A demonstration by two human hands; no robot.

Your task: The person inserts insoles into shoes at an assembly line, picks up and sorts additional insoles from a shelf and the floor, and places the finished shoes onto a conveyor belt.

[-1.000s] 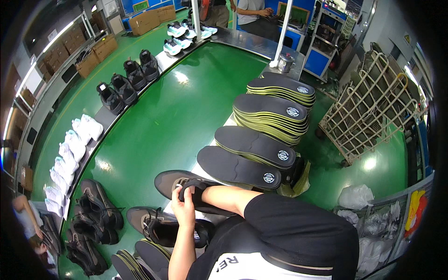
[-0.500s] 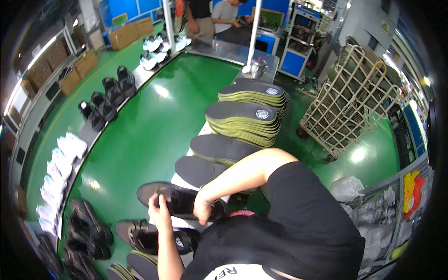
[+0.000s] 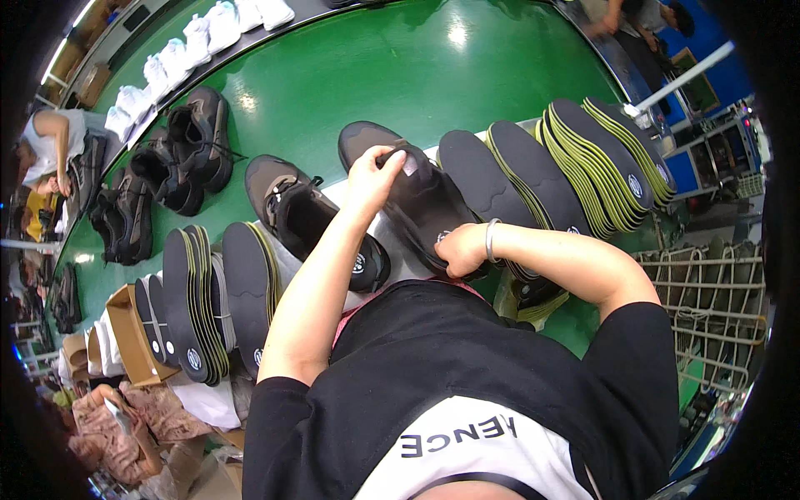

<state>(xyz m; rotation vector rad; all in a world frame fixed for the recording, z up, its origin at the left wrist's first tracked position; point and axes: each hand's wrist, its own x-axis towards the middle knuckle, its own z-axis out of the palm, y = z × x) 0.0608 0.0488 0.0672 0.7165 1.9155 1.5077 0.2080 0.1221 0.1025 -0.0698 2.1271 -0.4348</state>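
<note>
A dark brown and black shoe (image 3: pixel 363 138) lies in front of me, toe pointing away and slightly left. My left hand (image 3: pixel 372 182) pinches its tongue, where a pale label shows. My right hand (image 3: pixel 462 250), with a bracelet on the wrist, is curled closed at the shoe's heel opening. Beside that thumb, a white round mark shows on the insole (image 3: pixel 442 236) inside; the fingertips are hidden. Left of this shoe sits a matching shoe (image 3: pixel 275 179), partly behind my left forearm, with a similar mark in its heel.
Black insoles with green edges stand in stacks (image 3: pixel 583 171) to the right and in stacks (image 3: pixel 196 292) to the left. More dark shoes (image 3: pixel 196 137) rest on the green surface (image 3: pixel 333 92). White shoes (image 3: pixel 196 42) line the far side. A wire cart (image 3: pixel 708 308) stands right; other people work left and far right.
My view has turned, so the shoes and insole stacks appear rotated and a carton shows at left. My left hand now pinches the tongue clearly; the right remains at the heel.
</note>
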